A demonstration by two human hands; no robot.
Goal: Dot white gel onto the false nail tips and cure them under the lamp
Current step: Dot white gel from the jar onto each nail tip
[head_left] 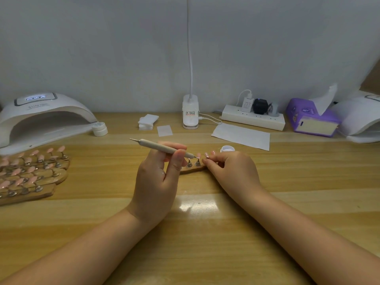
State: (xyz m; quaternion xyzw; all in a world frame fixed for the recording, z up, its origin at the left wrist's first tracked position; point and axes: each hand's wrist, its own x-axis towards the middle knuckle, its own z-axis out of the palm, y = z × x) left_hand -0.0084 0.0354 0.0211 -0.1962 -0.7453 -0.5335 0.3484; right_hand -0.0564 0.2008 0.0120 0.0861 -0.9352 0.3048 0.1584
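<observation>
My left hand (158, 179) grips a grey dotting pen (162, 148), its lower tip touching a pink false nail tip (198, 155) on a small wooden holder strip (192, 168) at the table's middle. My right hand (232, 171) rests on the strip's right end with curled fingers that pinch it. More pink tips (209, 154) on that strip show above my right fingers. An open white gel pot (227, 149) stands just behind my right hand. The white curing lamp (41, 118) sits at the back left, its display lit.
Several wooden strips with pink nail tips (30, 173) lie at the left. A closed white jar (100, 128), cotton pads (147, 121), a clip lamp base (190, 114), white paper (241, 136), a power strip (254, 117), a purple tissue pack (312, 118) and a second lamp (362, 120) line the back.
</observation>
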